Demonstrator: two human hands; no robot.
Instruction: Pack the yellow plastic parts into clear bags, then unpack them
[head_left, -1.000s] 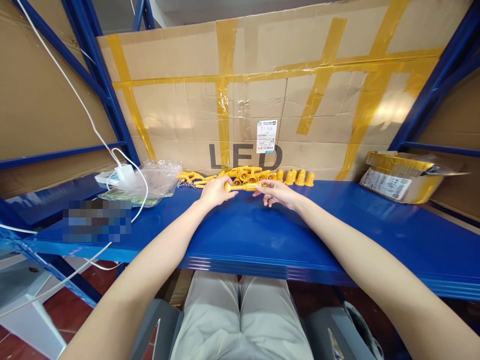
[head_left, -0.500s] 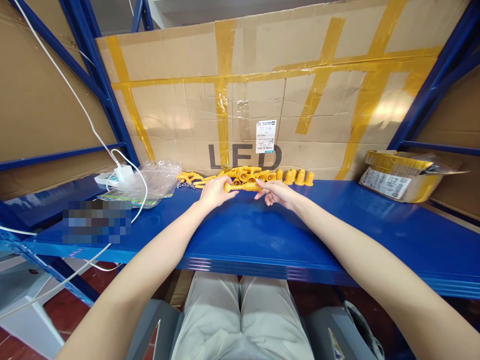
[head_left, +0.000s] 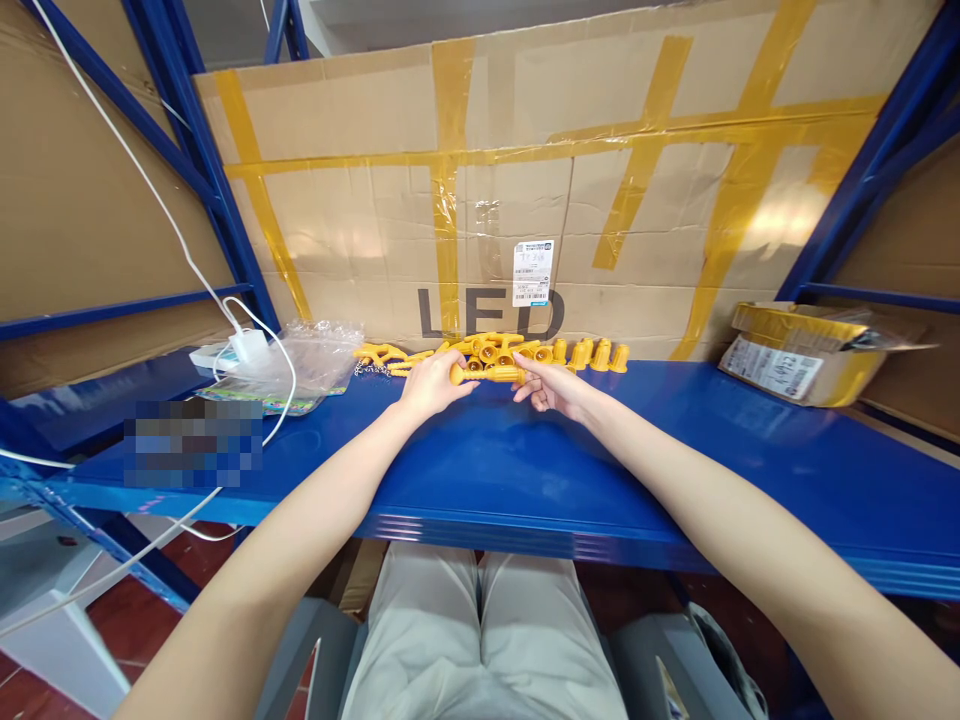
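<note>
Between my hands lies a long yellow plastic piece [head_left: 495, 373], held level over the blue shelf. Its left end, a round knob, is in the fingers of my left hand [head_left: 433, 385]. Thumb and fingers of my right hand [head_left: 553, 386] close on its right end. Just behind it is a heap of yellow cup-shaped plastic parts [head_left: 487, 354], partly hidden by my hands. Several yellow caps [head_left: 601, 355] stand upright to the right of the heap. At its left lie forked yellow parts [head_left: 381, 353] beside small metal bits [head_left: 373, 369].
The blue shelf [head_left: 495, 470] carries everything. A large taped cardboard sheet [head_left: 360, 220] stands behind. Clear plastic bags [head_left: 319, 360] and a white charger [head_left: 251, 346] with a cable are at left. An opened carton [head_left: 806, 355] sits at right. A blurred patch [head_left: 193, 443] covers something at front left.
Very little differs. Both hands keep hold of the yellow piece, and the fingers of my right hand have shifted slightly at its right end.
</note>
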